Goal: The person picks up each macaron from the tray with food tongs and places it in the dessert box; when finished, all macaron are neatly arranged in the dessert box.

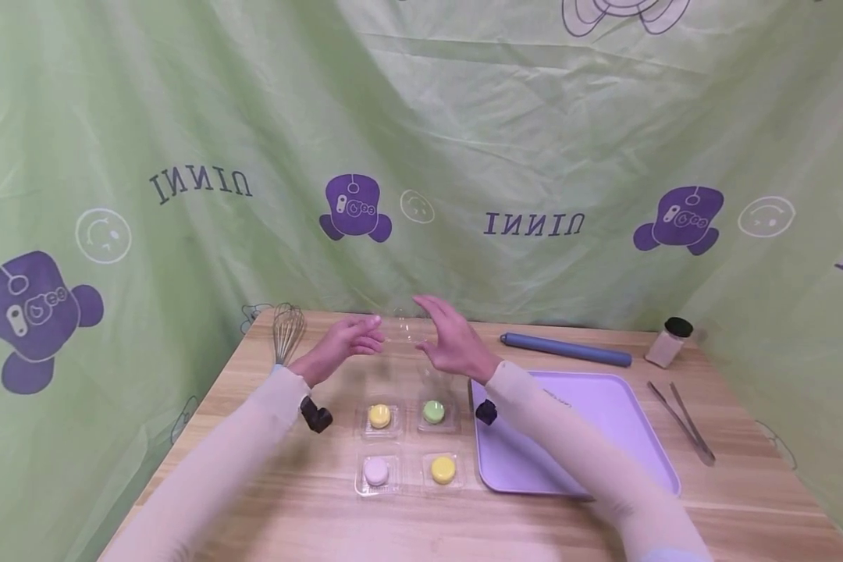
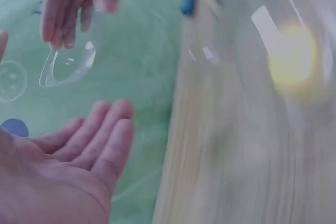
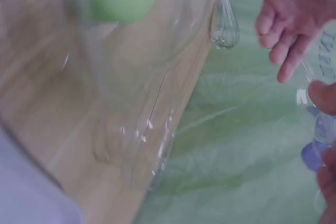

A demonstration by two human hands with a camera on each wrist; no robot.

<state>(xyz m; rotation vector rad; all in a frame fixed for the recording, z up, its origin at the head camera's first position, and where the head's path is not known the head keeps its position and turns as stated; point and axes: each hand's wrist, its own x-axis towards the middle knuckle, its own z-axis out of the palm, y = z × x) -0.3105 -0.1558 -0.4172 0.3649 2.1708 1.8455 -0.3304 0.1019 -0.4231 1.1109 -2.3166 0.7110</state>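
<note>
My right hand (image 1: 457, 339) holds a clear plastic container (image 1: 403, 326) up over the back of the table, thumb low and fingers high. In the left wrist view the right fingers reach over the rim of this see-through container (image 2: 68, 69). My left hand (image 1: 344, 343) is raised on its other side, palm turned up and fingers loosely extended (image 2: 105, 140). Below, clear plastic boxes stand in two rows, holding a yellow macaron (image 1: 379, 416), a green macaron (image 1: 433, 411), a pink macaron (image 1: 375, 471) and another yellow macaron (image 1: 443, 470).
A purple tray (image 1: 576, 468) lies under my right forearm. Behind it are a blue rolling pin (image 1: 565, 349) and a jar with a black lid (image 1: 669, 342); metal tongs (image 1: 684, 425) lie to its right. A whisk (image 1: 287, 332) lies at the back left, before a green curtain (image 1: 449, 101).
</note>
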